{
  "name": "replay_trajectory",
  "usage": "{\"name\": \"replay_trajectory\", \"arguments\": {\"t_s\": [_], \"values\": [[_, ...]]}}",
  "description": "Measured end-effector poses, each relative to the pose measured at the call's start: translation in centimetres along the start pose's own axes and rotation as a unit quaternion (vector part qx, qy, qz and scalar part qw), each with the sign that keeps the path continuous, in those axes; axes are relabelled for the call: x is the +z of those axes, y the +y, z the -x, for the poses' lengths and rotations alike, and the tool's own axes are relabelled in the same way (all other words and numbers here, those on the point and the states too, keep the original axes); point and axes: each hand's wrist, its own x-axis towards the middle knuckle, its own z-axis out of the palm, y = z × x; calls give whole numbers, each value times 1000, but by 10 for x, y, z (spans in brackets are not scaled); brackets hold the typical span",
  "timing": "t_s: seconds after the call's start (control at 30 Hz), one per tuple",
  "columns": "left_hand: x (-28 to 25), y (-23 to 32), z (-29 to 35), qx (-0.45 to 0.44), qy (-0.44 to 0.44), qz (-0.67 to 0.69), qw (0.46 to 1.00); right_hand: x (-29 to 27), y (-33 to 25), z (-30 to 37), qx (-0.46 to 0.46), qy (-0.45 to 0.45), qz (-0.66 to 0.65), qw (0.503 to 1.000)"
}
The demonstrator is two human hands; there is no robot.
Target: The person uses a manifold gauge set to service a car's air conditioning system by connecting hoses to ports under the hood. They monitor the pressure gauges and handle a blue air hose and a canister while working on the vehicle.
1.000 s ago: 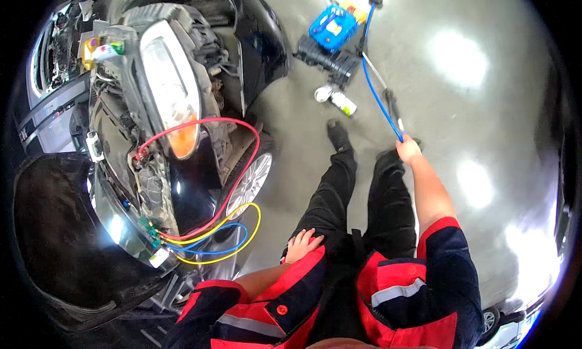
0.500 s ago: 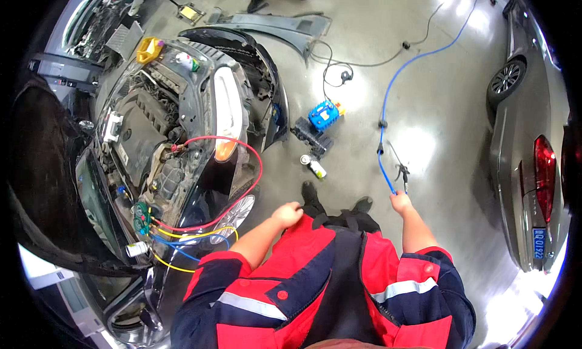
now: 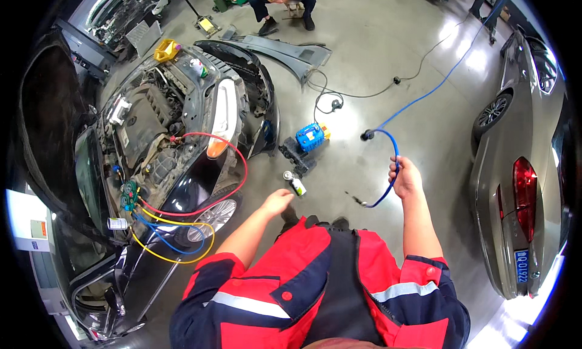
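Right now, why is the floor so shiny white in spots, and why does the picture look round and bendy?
In the head view, ceiling lights bounce off the glossy grey floor as white glare; the fisheye lens bends the silver car and rounds the black rim; the right hand holding the blue hose looks sharp.

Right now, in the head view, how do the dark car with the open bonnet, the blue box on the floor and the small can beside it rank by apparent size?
1. Dark car with the open bonnet, largest.
2. Blue box.
3. Small can, smallest.
The car sits near the fisheye rim, which bends its shape, but the order holds.
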Motion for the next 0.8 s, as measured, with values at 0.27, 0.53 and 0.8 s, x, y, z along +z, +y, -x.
{"name": "replay_trajectory", "arguments": {"t_s": [0.27, 0.53, 0.8], "values": [[37, 190, 67, 375, -168, -67, 909, 94, -70, 107, -89, -158, -258, 949], [37, 131, 46, 317, -76, -138, 935, 55, -136, 167, -270, -218, -322, 881], [6, 120, 73, 313, 14, -87, 946, -30, -129, 161, -278, -109, -313, 902]]}}
